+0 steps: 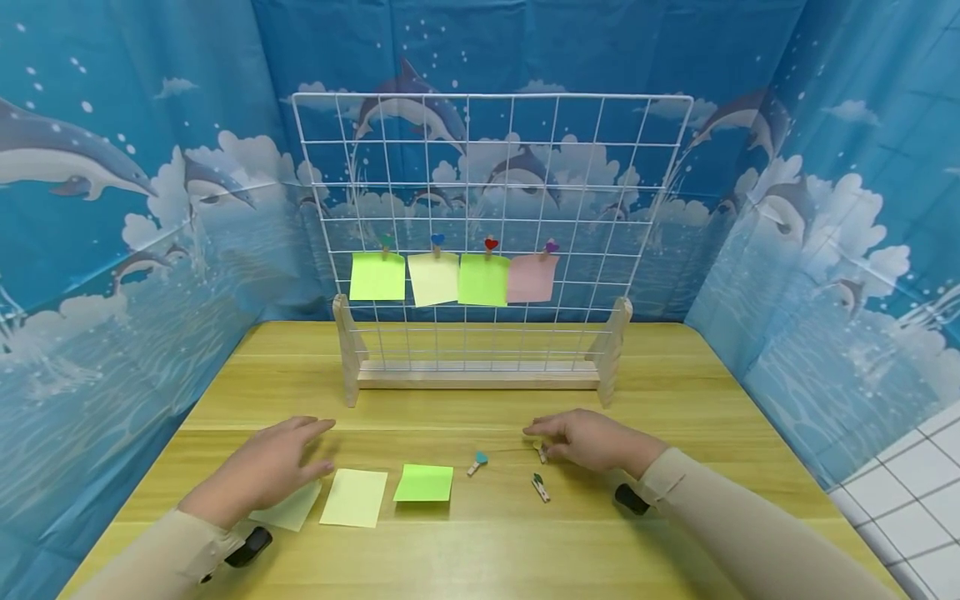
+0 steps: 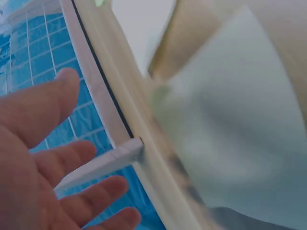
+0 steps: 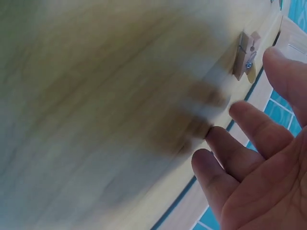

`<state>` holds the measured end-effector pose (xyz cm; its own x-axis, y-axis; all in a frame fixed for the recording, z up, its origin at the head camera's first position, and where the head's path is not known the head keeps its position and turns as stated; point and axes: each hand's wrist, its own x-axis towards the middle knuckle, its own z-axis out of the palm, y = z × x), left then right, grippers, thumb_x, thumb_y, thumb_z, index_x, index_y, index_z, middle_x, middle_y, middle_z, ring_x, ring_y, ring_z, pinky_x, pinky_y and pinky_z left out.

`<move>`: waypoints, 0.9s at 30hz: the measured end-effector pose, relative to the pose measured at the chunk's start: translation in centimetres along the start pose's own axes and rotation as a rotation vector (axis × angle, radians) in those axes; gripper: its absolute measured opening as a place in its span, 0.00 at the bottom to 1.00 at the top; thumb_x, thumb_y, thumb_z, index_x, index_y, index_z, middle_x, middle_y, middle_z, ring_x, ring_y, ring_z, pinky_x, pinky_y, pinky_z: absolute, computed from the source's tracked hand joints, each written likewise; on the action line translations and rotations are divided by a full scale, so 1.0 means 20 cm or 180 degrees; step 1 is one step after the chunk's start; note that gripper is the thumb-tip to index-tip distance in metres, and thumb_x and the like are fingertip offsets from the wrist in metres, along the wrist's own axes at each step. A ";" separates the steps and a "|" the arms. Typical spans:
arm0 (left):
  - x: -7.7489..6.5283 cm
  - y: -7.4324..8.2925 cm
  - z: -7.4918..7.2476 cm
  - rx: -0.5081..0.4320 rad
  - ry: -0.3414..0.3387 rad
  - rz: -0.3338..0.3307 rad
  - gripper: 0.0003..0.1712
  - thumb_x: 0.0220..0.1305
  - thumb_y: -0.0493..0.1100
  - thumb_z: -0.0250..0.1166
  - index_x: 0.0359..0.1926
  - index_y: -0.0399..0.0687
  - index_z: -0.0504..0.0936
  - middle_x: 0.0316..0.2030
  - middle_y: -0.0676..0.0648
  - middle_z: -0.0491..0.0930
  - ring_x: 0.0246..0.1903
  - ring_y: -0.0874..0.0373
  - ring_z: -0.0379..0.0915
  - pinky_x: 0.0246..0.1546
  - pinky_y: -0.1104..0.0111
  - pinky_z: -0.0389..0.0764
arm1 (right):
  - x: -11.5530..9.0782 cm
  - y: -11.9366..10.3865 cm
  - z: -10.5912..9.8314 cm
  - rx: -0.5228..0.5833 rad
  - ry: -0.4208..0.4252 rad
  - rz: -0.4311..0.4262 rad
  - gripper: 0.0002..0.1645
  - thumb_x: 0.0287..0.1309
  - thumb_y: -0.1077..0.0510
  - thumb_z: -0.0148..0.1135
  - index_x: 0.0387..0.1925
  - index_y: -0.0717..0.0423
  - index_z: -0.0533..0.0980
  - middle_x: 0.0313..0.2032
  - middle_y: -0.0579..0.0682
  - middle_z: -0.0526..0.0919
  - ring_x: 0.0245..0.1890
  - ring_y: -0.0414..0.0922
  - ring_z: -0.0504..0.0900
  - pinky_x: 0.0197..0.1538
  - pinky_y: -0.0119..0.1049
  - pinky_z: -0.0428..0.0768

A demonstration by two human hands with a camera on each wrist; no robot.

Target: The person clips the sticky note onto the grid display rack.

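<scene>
My left hand (image 1: 273, 462) hovers with spread fingers at the left of the table, over a pale sticky note (image 1: 288, 510) that it partly covers. In the left wrist view that pale note (image 2: 235, 124) lies to the right of the fingers, and nothing is in the palm. My right hand (image 1: 592, 439) reaches in low over the table, its fingers loosely bent and holding nothing. Close by its fingertips is a small wooden clothespin (image 3: 244, 57) with a yellowish ornament. A clothespin with a green ornament (image 1: 540, 487) and one with a blue ornament (image 1: 477, 463) lie nearby.
A yellow note (image 1: 354, 498) and a green note (image 1: 423, 483) lie mid-table. Behind them stands a white wire grid (image 1: 467, 183) on wooden feet (image 1: 347, 350). Several notes hang on it from heart-topped clothespins, including a pink one (image 1: 532, 278). Dolphin-print curtains surround the table.
</scene>
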<state>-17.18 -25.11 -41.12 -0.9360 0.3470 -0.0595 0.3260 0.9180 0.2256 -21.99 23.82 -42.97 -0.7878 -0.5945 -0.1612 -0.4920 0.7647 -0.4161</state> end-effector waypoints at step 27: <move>-0.08 -0.19 0.08 -0.0385 -0.0388 -0.0265 0.44 0.66 0.66 0.70 0.70 0.41 0.77 0.66 0.33 0.78 0.65 0.29 0.74 0.63 0.36 0.74 | 0.02 -0.01 -0.01 -0.0167 -0.0195 0.0207 0.33 0.70 0.53 0.69 0.74 0.38 0.74 0.69 0.45 0.80 0.68 0.52 0.80 0.69 0.54 0.78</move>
<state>-16.66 -28.87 -43.39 -0.9336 0.2983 -0.1985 0.2230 0.9174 0.3298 -22.27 23.42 -42.73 -0.7953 -0.5560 -0.2414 -0.4606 0.8132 -0.3558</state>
